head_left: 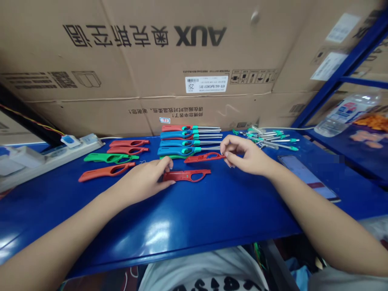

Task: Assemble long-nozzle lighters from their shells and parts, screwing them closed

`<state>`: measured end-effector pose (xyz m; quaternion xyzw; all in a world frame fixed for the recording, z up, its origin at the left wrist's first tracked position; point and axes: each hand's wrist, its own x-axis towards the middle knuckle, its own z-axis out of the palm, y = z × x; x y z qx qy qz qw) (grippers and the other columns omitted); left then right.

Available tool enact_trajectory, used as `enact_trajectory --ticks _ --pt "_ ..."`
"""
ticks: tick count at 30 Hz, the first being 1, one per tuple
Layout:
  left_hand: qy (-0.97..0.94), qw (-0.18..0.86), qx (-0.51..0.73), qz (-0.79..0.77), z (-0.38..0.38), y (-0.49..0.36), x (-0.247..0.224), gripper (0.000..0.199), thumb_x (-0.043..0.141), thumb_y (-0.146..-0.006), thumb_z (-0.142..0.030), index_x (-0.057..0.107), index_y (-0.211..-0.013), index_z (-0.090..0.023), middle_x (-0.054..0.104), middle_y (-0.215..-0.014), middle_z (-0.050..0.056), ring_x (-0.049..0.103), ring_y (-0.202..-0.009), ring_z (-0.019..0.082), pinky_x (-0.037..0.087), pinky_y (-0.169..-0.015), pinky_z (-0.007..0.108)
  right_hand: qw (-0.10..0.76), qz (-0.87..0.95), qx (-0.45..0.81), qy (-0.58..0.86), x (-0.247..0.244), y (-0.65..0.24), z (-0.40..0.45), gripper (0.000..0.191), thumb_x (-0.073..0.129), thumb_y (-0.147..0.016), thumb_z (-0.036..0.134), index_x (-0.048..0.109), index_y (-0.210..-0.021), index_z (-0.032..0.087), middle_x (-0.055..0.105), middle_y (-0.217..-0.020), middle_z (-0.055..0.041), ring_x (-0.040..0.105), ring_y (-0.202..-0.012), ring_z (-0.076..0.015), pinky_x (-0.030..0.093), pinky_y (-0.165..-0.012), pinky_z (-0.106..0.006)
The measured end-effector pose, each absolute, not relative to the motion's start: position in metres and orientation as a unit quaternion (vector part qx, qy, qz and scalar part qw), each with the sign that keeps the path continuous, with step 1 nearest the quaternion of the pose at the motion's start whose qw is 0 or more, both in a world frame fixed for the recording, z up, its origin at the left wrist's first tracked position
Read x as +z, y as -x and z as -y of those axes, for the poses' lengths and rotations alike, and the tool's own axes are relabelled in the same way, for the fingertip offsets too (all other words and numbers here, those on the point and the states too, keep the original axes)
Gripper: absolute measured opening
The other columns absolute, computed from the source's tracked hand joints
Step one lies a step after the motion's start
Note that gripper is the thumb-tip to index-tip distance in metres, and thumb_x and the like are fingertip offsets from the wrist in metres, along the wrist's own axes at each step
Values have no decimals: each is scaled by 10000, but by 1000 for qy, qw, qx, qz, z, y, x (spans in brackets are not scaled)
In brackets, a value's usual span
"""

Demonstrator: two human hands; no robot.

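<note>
Over the blue bench (pixel 194 218), the left hand (pixel 148 178) is partly curled, thumb and fingers closed around the left end of the nearer red handle shell (pixel 178 176), which runs out rightward between the two hands. The right hand (pixel 244 155), fingers bent inward, pinches the right tip of the farther red handle shell (pixel 198 158), its body pointing back toward the left hand. Just beyond lie the blue-handled lighters (pixel 174 151); the metal rods (pixel 273 139) sit behind the right hand.
</note>
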<state>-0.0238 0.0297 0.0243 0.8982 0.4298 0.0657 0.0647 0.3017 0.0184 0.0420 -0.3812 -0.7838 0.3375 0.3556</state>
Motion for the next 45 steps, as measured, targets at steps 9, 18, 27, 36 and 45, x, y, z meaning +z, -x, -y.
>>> enact_trajectory --ticks 9,18,27,36,45 --pt "-898 103 64 -424 -30 22 24 199 598 -928 -379 521 -1031 -227 661 -968 26 650 -825 216 443 -666 300 279 748 534 277 54 -314 -15 95 601 -919 219 510 -912 192 579 -603 68 547 -490 -76 435 -509 -210" --pt "-910 103 90 -391 -26 14 24 263 540 -974 -468 585 -1004 -211 656 -997 49 636 -908 228 490 -783 346 9 777 519 356 39 -305 -17 214 541 -837 77 505 -1016 190 582 -638 67 564 -573 -92 440 -540 -195" --pt "-943 38 48 -327 -5 6 33 498 562 -928 -642 661 -1175 -221 678 -1142 82 651 -1026 268 505 -864 374 133 865 346 339 28 -297 -18 283 674 -893 320 602 -1133 189 562 -800 27 499 -651 -97 431 -590 -216" --pt "-930 78 36 -357 -11 8 27 272 593 -971 -349 644 -1219 -252 674 -1160 50 699 -974 231 538 -811 323 120 920 200 314 14 -279 -11 248 620 -923 236 632 -1170 211 636 -1159 -68 605 -826 -148 472 -732 -273" --pt "-922 136 94 -350 -22 11 14 202 518 -991 -214 700 -1078 -210 700 -1058 58 693 -927 199 547 -851 318 110 924 156 333 16 -281 -15 148 608 -936 258 653 -1057 186 661 -1057 -59 595 -773 -145 432 -678 -261"
